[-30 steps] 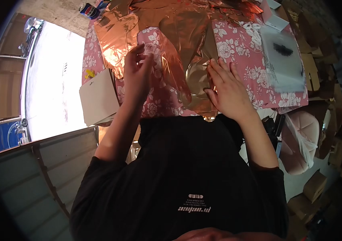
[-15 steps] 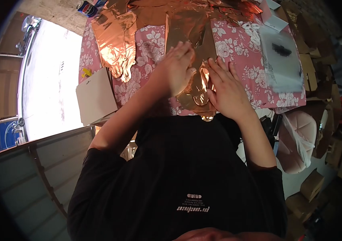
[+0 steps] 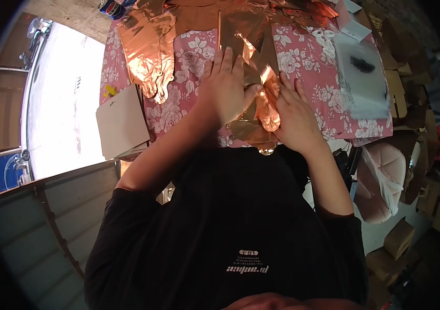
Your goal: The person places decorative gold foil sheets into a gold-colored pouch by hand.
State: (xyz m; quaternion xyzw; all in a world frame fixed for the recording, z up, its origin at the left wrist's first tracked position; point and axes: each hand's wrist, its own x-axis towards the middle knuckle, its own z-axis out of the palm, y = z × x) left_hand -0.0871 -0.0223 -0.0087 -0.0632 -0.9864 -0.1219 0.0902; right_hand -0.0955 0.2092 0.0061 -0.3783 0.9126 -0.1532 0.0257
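A flat, shiny copper-coloured foil piece, which looks like a deflated foil balloon, lies lengthwise on the table before me. My left hand rests on its left side, palm down with fingers spread and thumb toward the middle. On its right edge lies my right hand, fingers stretched forward and thumb hidden. Between the hands the foil is creased and raised, with a rounded, crumpled tail beside my right palm. Another foil layer shows beneath, reaching the near table edge.
More copper foil pieces lie at the left and along the back. The table has a pink floral cloth. Cardboard sheets sit at the left corner, a clear plastic bag at the right. A padded chair stands lower right.
My left hand has turned so its fingers point forward and has shifted slightly left. My right hand has moved a little right and nearer. The foil between them has bunched up and shifted right.
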